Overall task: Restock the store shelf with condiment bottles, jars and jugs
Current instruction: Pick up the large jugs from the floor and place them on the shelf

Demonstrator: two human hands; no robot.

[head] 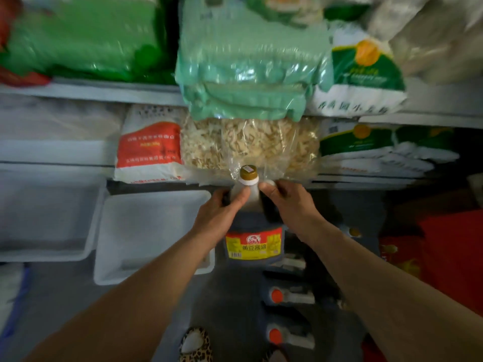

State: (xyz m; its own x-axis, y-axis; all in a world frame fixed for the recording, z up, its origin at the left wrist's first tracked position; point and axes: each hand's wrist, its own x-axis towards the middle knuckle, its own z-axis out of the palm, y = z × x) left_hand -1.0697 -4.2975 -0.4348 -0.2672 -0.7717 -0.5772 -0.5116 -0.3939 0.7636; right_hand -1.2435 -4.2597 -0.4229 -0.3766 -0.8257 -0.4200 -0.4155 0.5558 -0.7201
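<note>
A large dark soy sauce jug (253,244) with a gold cap and a red and yellow label is held up in front of the lower shelf. My left hand (222,212) grips the jug's shoulder on the left, thumb across its neck. My right hand (287,202) grips the right side by the handle. Two more dark jugs with orange caps (285,296) (285,335) stand on the floor below.
Shelves hold green sacks (251,61), a red and white sack (149,150) and a clear bag of dried strips (248,145). Two white trays (154,231) (44,218) sit at lower left. Red packaging (444,252) lies at right. A leopard-print shoe (194,343) is below.
</note>
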